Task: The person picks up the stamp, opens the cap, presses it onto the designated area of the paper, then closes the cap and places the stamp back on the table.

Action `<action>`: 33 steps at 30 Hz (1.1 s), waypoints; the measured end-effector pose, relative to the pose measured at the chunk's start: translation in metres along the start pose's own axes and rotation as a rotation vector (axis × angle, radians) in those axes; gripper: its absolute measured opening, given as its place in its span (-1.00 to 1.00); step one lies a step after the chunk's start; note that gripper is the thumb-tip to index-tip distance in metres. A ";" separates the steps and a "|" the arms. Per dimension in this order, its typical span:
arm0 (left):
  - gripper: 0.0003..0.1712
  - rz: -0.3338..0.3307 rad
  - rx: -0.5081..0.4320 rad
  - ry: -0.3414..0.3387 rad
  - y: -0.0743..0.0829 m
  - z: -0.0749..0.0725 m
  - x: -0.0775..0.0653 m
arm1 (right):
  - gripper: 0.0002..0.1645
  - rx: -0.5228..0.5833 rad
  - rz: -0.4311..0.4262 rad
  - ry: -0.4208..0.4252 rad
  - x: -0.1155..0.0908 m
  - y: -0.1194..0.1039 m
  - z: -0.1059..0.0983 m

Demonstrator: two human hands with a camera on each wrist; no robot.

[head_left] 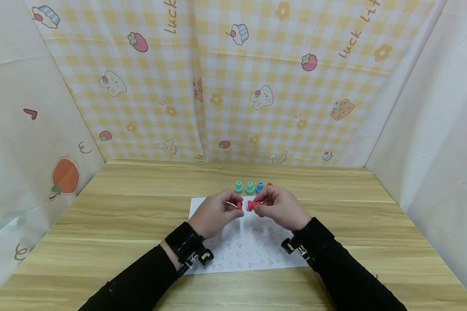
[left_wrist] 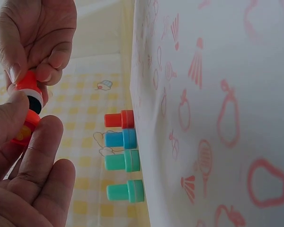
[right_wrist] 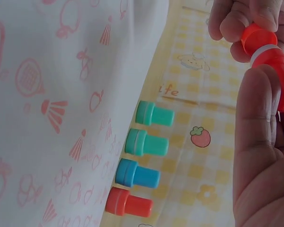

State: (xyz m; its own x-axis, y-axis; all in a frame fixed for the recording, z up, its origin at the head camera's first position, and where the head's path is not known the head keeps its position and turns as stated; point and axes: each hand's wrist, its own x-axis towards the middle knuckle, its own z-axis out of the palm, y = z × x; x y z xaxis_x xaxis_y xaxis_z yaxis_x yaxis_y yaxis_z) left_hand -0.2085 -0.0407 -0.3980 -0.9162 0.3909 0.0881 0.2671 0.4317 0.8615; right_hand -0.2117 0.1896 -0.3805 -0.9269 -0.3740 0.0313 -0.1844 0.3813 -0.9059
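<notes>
Over the top of a white sheet (head_left: 257, 242) printed with pink pictures, my two hands face each other. Between its thumb and fingers my left hand (head_left: 217, 212) pinches a small red cap (head_left: 239, 205); in the right wrist view its hollow side shows. My right hand (head_left: 286, 208) holds a red stamp (head_left: 254, 205) by its body, with a white rim and a dark end toward the cap, as the left wrist view shows. In the head view a small gap parts cap and stamp.
Behind the sheet stands a row of capped stamps: two green stamps (left_wrist: 125, 161), a blue stamp (right_wrist: 138, 173) and another red stamp (right_wrist: 128, 202). A yellow checked cloth (head_left: 233, 86) hangs at the wooden table's (head_left: 140, 185) back edge. White cloths (head_left: 432, 129) hang at both sides.
</notes>
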 end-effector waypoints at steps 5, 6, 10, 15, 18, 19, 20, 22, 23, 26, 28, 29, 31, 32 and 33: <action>-0.74 0.002 -0.010 -0.008 0.000 0.001 0.000 | -0.86 -0.002 0.012 0.002 -0.001 -0.002 0.002; -0.75 0.004 -0.009 -0.009 -0.001 0.001 0.000 | -0.86 -0.004 0.014 0.002 -0.001 -0.003 0.002; -0.75 0.014 -0.004 -0.010 -0.001 0.002 0.000 | -0.86 -0.004 0.012 0.000 -0.002 -0.003 0.003; -0.75 0.024 -0.003 -0.013 0.000 0.002 0.000 | -0.86 0.005 -0.004 -0.007 -0.001 -0.003 0.005; -0.75 0.030 -0.008 -0.016 0.001 0.003 0.000 | -0.87 0.005 -0.012 -0.012 -0.001 -0.004 0.005; -0.75 0.032 -0.011 -0.017 0.001 0.003 -0.001 | -0.87 0.005 -0.014 -0.014 -0.001 -0.004 0.005; -0.75 0.032 -0.013 -0.018 0.002 0.003 -0.001 | -0.87 0.004 -0.016 -0.015 -0.002 -0.004 0.005; -0.75 0.032 -0.017 -0.019 0.002 0.003 -0.001 | -0.87 -0.001 -0.014 -0.014 -0.002 -0.005 0.005; -0.75 0.032 -0.020 -0.020 0.002 0.003 -0.001 | -0.87 -0.001 -0.013 -0.014 -0.002 -0.005 0.005; -0.75 0.032 -0.023 -0.021 0.002 0.003 -0.001 | -0.86 -0.001 -0.009 -0.016 -0.002 -0.005 0.005; -0.75 0.035 -0.025 -0.023 0.002 0.003 -0.001 | -0.86 -0.001 -0.008 -0.019 -0.002 -0.005 0.005; -0.75 0.036 -0.026 -0.023 0.002 0.003 -0.001 | -0.85 -0.002 -0.007 -0.020 -0.002 -0.005 0.005; -0.75 0.036 -0.027 -0.024 0.002 0.003 -0.001 | -0.85 -0.003 -0.005 -0.024 -0.002 -0.004 0.005; -0.75 0.035 -0.029 -0.025 0.002 0.003 -0.001 | -0.85 -0.005 -0.004 -0.025 -0.002 -0.004 0.005; -0.75 0.033 -0.030 -0.027 0.002 0.003 -0.001 | -0.84 -0.007 -0.003 -0.026 -0.002 -0.004 0.005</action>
State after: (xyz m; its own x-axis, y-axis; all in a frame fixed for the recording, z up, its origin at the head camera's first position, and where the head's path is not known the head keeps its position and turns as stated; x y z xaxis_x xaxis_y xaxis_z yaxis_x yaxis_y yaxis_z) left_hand -0.2063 -0.0379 -0.3982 -0.8987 0.4261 0.1036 0.2873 0.3936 0.8732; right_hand -0.2074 0.1849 -0.3794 -0.9177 -0.3967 0.0230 -0.1894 0.3857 -0.9030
